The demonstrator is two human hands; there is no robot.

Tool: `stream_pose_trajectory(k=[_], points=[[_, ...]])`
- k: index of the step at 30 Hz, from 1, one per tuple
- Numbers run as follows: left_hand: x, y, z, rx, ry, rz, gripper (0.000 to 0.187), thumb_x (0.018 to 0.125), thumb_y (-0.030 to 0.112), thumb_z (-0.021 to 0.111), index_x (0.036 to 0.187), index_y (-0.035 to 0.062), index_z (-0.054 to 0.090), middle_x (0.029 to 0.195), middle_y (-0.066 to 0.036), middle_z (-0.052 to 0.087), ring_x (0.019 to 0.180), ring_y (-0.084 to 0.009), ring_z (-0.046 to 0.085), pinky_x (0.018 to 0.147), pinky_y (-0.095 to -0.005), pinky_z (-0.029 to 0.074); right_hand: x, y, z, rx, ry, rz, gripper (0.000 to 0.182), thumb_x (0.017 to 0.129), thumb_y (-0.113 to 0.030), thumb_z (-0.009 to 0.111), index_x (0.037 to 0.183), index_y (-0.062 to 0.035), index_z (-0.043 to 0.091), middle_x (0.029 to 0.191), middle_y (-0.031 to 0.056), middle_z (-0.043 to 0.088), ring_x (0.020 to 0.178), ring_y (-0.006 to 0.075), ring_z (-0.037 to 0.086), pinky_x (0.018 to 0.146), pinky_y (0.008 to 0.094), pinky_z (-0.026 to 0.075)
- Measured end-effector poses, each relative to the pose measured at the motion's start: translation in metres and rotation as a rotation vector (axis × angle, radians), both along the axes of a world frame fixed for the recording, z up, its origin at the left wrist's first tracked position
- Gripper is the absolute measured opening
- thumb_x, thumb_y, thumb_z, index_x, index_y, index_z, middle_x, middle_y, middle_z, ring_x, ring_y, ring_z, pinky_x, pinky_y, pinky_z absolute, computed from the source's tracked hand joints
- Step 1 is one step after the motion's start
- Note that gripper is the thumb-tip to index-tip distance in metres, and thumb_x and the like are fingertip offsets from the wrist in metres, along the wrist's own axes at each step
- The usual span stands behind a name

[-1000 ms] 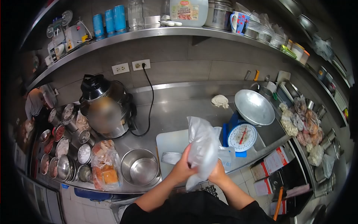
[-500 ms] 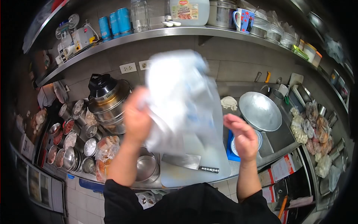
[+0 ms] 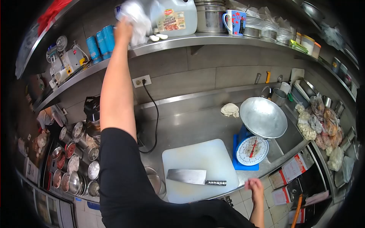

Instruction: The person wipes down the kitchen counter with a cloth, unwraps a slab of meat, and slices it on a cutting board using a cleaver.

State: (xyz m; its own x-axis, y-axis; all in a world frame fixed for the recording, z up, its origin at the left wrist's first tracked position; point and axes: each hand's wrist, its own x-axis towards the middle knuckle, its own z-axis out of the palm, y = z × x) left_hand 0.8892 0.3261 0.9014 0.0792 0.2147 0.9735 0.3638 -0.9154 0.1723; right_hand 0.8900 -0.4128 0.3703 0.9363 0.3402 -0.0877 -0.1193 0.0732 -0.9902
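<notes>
My left hand [image 3: 123, 33] is raised to the upper shelf, its fingers closed around a crumpled white plastic bag [image 3: 137, 21]. Motion blurs the bag, which is beside the vinegar jug [image 3: 175, 19]. Low on the right, my right hand [image 3: 256, 190] hangs in front of the counter edge, below the blue dial scale [image 3: 252, 151]. Its fingers are loosely bent and apart, with nothing visible in them. A cleaver [image 3: 187, 176] lies flat on the white cutting board [image 3: 201, 155], untouched by either hand.
Blue cans [image 3: 100, 43] and a patterned mug [image 3: 235, 22] stand on the shelf [image 3: 163, 45]. A wide metal bowl [image 3: 263, 117] tops the scale. Near it lies a white cloth [image 3: 230, 110]. Several metal containers [image 3: 76, 178] crowd the left; bagged food [image 3: 329, 129] lies right.
My left hand has lifted the white bag from above the cutting board up and left to the shelf. My right hand has dropped lower, away from the scale.
</notes>
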Motion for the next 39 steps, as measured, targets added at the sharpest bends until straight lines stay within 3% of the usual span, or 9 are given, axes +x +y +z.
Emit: stream_pose_trajectory(k=[4,13,17,21,23,30,32,38,39], points=[[0.025,0.0,0.015,-0.344,0.876,0.226,0.058,0.089,0.031,0.057,0.145,0.0173,0.05,0.136,-0.021,0.057,0.127,-0.0385,0.054,0.11,-0.0422,0.04,-0.055,-0.108,-0.179,-0.423,0.234,-0.134,0.013,0.094,-0.016,0.062,0.092,-0.0032,0.064,0.078,0.0075,0.067,0.069,0.0164,0.063,0.059,0.0304,0.051],[0.077,0.089,0.028,-0.372,1.059,0.306,0.068,0.087,0.041,0.058,0.144,0.0044,0.048,0.151,-0.02,0.044,0.135,-0.0342,0.049,0.109,-0.041,0.042,-0.19,-0.187,-0.285,-0.915,0.496,0.081,0.021,0.094,-0.025,0.06,0.092,-0.0052,0.066,0.081,0.0097,0.07,0.068,0.0208,0.067,0.056,0.0343,0.054],[0.043,0.034,0.013,-0.348,0.312,-0.222,0.071,0.085,0.044,0.055,0.136,-0.0045,0.05,0.113,-0.027,0.067,0.105,-0.0364,0.064,0.095,-0.0409,0.048,-0.178,-0.217,-0.328,-1.026,0.177,0.293,0.024,0.095,-0.028,0.058,0.093,-0.0061,0.067,0.082,0.0106,0.071,0.069,0.0221,0.068,0.055,0.0348,0.055],[0.034,0.082,0.033,-0.445,0.363,-0.207,0.074,0.086,0.055,0.053,0.126,-0.0073,0.059,0.103,-0.027,0.069,0.101,-0.0356,0.065,0.095,-0.0381,0.047,-0.138,-0.235,-0.369,-1.246,-0.501,0.538,0.027,0.096,-0.031,0.056,0.093,-0.007,0.068,0.083,0.0114,0.071,0.069,0.0235,0.07,0.053,0.0353,0.057],[0.029,0.104,0.025,-0.4,0.5,-0.087,0.076,0.088,0.059,0.051,0.122,-0.0074,0.062,0.103,-0.027,0.068,0.103,-0.0355,0.064,0.096,-0.0378,0.047,-0.106,-0.171,-0.29,-0.588,0.621,-0.125,0.023,0.095,-0.028,0.058,0.105,-0.0077,0.063,0.087,0.0099,0.07,0.066,0.0235,0.068,0.054,0.0395,0.056],[-0.032,-0.019,-0.015,0.08,0.299,0.315,0.038,0.09,0.031,0.065,0.117,0.0035,0.067,0.124,-0.02,0.063,0.113,-0.0292,0.062,0.097,-0.0451,0.048,-0.073,-0.147,-0.26,-0.551,0.631,-0.107,0.02,0.097,-0.025,0.056,0.108,-0.0097,0.062,0.086,0.0092,0.07,0.066,0.0209,0.067,0.055,0.0381,0.056],[-0.055,-0.083,-0.025,0.3,0.065,-0.094,0.039,0.085,0.026,0.066,0.092,-0.0128,0.063,0.101,-0.035,0.061,0.099,-0.0494,0.058,0.094,-0.0556,0.045,-0.088,-0.149,-0.258,-0.573,0.662,-0.1,0.018,0.094,-0.022,0.058,0.107,-0.0102,0.063,0.086,0.0094,0.071,0.067,0.0205,0.068,0.055,0.0369,0.055],[-0.129,-0.187,-0.052,0.286,0.106,-0.352,0.039,0.089,0.025,0.063,0.097,-0.0136,0.065,0.103,-0.031,0.064,0.097,-0.044,0.061,0.092,-0.0502,0.048,-0.121,-0.197,-0.323,-0.748,0.435,0.157,0.018,0.09,-0.021,0.058,0.097,-0.0072,0.067,0.073,0.0064,0.063,0.058,0.0189,0.06,0.043,0.035,0.048],[-0.138,-0.185,-0.054,0.353,0.132,-0.211,0.03,0.091,0.025,0.068,0.111,0.003,0.065,0.11,-0.01,0.064,0.1,-0.0199,0.061,0.085,-0.034,0.048,-0.117,-0.188,-0.299,-0.862,0.348,0.279,0.019,0.092,-0.023,0.057,0.097,-0.0081,0.067,0.074,0.0075,0.063,0.061,0.0212,0.061,0.048,0.0375,0.052]])
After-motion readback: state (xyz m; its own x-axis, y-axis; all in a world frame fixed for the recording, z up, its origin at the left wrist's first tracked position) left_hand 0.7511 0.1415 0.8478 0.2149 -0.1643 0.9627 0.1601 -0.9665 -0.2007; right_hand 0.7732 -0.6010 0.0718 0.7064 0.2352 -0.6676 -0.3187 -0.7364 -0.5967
